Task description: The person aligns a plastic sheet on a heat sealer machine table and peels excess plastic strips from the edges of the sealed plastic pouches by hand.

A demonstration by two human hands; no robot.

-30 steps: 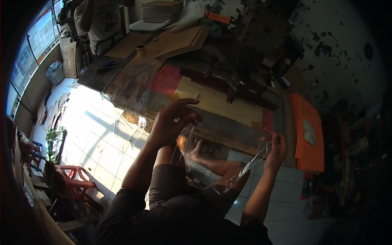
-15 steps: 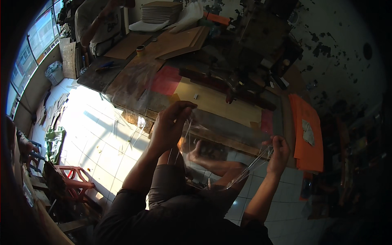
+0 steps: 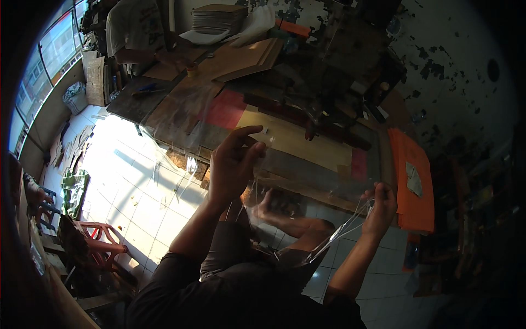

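My right hand (image 3: pixel 382 208) is closed on one end of a clear plastic sheet (image 3: pixel 334 238), whose shiny creases hang down over my lap. My left hand (image 3: pixel 235 164) is raised by the sheet's other end, with thumb and forefinger apart. Whether its other fingers touch the film cannot be made out. Beyond both hands lies the bench (image 3: pixel 307 189), with a pale yellow panel (image 3: pixel 296 137) flanked by a red-pink patch (image 3: pixel 227 108) and a smaller pink one (image 3: pixel 359 164).
A dark machine (image 3: pixel 350 60) stands behind the panel. Orange sheets (image 3: pixel 411 192) lie at the right; cardboard (image 3: pixel 249 57) and a board stack (image 3: pixel 219 19) at the back. Another person (image 3: pixel 134 33) works far left. A red stool (image 3: pixel 101 241) stands on the tiled floor (image 3: pixel 139 192).
My left thumb and forefinger have parted from a pinch. My right hand has shifted slightly right with the plastic. The other person's arm has come down toward the bench.
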